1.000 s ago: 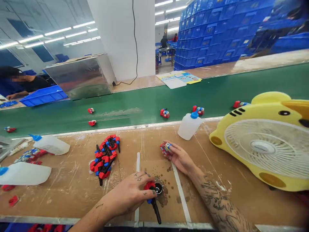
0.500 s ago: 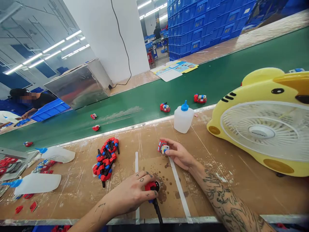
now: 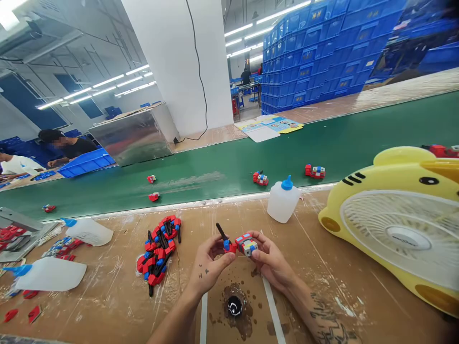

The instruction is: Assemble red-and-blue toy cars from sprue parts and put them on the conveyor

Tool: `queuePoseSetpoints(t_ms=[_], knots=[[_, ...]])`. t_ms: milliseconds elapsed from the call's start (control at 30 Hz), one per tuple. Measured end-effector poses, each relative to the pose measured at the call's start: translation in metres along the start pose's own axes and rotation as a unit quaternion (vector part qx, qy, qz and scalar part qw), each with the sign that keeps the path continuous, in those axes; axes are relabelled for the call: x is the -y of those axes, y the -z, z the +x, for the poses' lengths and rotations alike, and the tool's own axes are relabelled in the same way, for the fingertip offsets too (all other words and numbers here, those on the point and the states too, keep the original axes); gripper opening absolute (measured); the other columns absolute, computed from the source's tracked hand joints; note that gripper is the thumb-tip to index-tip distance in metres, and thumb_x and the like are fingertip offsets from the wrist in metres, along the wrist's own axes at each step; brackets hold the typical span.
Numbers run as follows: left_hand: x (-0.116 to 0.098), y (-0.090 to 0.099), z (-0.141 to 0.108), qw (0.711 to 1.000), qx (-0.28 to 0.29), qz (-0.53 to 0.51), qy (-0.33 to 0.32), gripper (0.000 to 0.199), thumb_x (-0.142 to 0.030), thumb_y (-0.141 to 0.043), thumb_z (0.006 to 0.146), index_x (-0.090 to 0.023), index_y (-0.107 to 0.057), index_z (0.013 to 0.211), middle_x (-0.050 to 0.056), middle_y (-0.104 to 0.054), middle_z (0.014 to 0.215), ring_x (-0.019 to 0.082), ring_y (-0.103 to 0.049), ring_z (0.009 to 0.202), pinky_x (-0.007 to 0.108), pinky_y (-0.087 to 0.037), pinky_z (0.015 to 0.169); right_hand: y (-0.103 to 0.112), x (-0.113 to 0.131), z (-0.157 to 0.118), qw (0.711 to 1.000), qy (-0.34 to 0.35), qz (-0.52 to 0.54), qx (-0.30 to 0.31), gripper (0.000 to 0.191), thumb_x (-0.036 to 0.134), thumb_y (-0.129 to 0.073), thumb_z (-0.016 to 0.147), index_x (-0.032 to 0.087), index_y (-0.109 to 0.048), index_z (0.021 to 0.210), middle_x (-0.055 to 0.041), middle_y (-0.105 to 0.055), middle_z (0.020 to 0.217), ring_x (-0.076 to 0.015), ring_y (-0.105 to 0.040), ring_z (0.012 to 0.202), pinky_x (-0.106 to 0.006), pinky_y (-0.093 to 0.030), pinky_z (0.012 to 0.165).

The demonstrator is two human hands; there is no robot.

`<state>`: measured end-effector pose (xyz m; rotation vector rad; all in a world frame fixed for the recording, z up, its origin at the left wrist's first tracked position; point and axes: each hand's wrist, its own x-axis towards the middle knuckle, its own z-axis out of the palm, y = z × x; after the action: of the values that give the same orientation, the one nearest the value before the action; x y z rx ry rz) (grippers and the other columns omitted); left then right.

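My left hand (image 3: 211,263) pinches a red and blue toy part (image 3: 229,245) with a black rod pointing up and left. In my right hand (image 3: 269,258) is a red, white and blue toy block (image 3: 245,244), gripped between thumb and fingers. The two pieces are side by side over the bench, close together; whether they touch I cannot tell. Below them a small black round dish (image 3: 234,306) with shiny liquid sits among wet spots. A pile of red and blue parts with black rods (image 3: 158,253) lies left of my hands.
Beyond the bench (image 3: 297,306) runs a green belt (image 3: 201,165) carrying several toy pieces. A squeeze bottle (image 3: 283,203) stands behind my right hand; a yellow fan (image 3: 387,229) is at right. Two more bottles lie at left. People sit far left, near a blue bin (image 3: 86,162).
My left hand has lifted the rod part from the black dish and brought it beside the block in my right hand. The view has tilted upward.
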<state>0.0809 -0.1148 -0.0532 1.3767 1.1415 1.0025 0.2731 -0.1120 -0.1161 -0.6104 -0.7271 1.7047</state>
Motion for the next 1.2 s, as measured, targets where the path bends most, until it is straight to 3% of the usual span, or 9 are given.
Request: queuePoseSetpoints(t_ms=[167,333,433,633,733,867,933,1067,1200], knots=[[0.007,-0.005,0.011,0.999,0.029,-0.027,0.029,0.044,-0.035,-0.079,0.076,-0.014,-0.068,0.113,0.011,-0.074,0.106,0.025,-0.070,0.097,0.036,-0.054,0.090,0.003,-0.007,0.005,0.994,0.067,-0.079,-0.021,0.055,0.033,-0.092,0.061,0.026,-0.063,0.107,-0.0072,-0.071,0.104,-0.0261,-0.065,0.098,-0.036,-0.050,0.084],[0.018,-0.012,0.018,0.993,-0.018,-0.113,0.037,0.044,-0.036,-0.078,0.077,-0.015,-0.069,0.114,0.013,-0.073,0.115,0.026,-0.068,0.107,0.037,-0.050,0.097,0.006,-0.015,0.004,0.965,0.132,-0.216,-0.065,0.051,0.034,-0.087,0.069,0.027,-0.059,0.111,-0.0081,-0.069,0.109,-0.0275,-0.064,0.102,-0.040,-0.050,0.090],[0.017,-0.020,0.017,0.989,-0.022,-0.142,0.040,0.042,-0.035,-0.077,0.078,-0.015,-0.068,0.115,0.012,-0.072,0.113,0.025,-0.066,0.107,0.036,-0.049,0.098,0.004,-0.015,-0.001,0.913,0.180,-0.355,-0.090,0.050,0.031,-0.084,0.073,0.028,-0.059,0.116,-0.0069,-0.069,0.110,-0.0278,-0.064,0.103,-0.040,-0.050,0.092],[0.003,-0.052,0.014,0.979,-0.049,-0.199,0.014,0.047,-0.021,-0.084,0.066,-0.017,-0.059,0.106,0.008,-0.067,0.105,0.020,-0.064,0.098,0.027,-0.049,0.087,-0.010,-0.014,-0.005,0.756,0.394,-0.519,-0.071,0.043,0.014,-0.065,0.087,0.026,-0.053,0.127,-0.0089,-0.065,0.113,-0.0260,-0.062,0.105,-0.042,-0.053,0.090],[0.003,-0.059,0.029,0.987,-0.053,-0.155,0.001,0.045,-0.021,-0.082,0.067,-0.018,-0.055,0.103,0.003,-0.064,0.096,0.016,-0.062,0.086,0.024,-0.049,0.079,-0.011,-0.015,-0.004,0.721,0.424,-0.543,-0.083,0.048,0.014,-0.063,0.089,0.024,-0.047,0.133,-0.0114,-0.062,0.118,-0.0274,-0.059,0.112,-0.045,-0.052,0.094],[0.004,-0.043,0.091,0.997,-0.024,0.060,-0.029,0.054,-0.025,-0.080,0.068,-0.017,-0.051,0.113,0.003,-0.064,0.096,0.015,-0.062,0.083,0.023,-0.049,0.075,-0.003,-0.018,-0.001,0.733,0.329,-0.580,-0.134,0.066,0.033,-0.067,0.088,0.022,-0.034,0.144,-0.0168,-0.053,0.133,-0.0351,-0.054,0.120,-0.055,-0.050,0.096],[-0.001,-0.031,0.138,0.956,-0.020,0.292,-0.032,0.056,-0.030,-0.074,0.076,-0.016,-0.048,0.124,0.004,-0.066,0.100,0.015,-0.064,0.085,0.023,-0.049,0.075,0.001,-0.019,0.001,0.741,0.288,-0.590,-0.141,0.067,0.039,-0.066,0.089,0.023,-0.033,0.144,-0.0162,-0.052,0.135,-0.0370,-0.053,0.121,-0.058,-0.049,0.097],[-0.018,-0.015,0.235,0.906,0.016,0.422,0.007,0.063,-0.030,-0.079,0.073,-0.013,-0.051,0.127,0.008,-0.068,0.106,0.022,-0.065,0.095,0.030,-0.051,0.081,0.003,-0.016,0.005,0.748,0.262,-0.602,-0.098,0.057,0.038,-0.063,0.090,0.027,-0.037,0.140,-0.0119,-0.059,0.123,-0.0334,-0.058,0.112,-0.054,-0.050,0.095],[-0.030,-0.018,0.301,0.838,0.117,0.527,0.071,0.031,-0.033,-0.064,0.092,-0.015,-0.060,0.117,0.008,-0.064,0.113,0.021,-0.064,0.098,0.041,-0.054,0.085,0.004,-0.011,0.007,0.744,0.261,-0.611,-0.069,0.051,0.034,-0.064,0.089,0.027,-0.042,0.135,-0.0083,-0.064,0.107,-0.0299,-0.063,0.099,-0.050,-0.052,0.090]])
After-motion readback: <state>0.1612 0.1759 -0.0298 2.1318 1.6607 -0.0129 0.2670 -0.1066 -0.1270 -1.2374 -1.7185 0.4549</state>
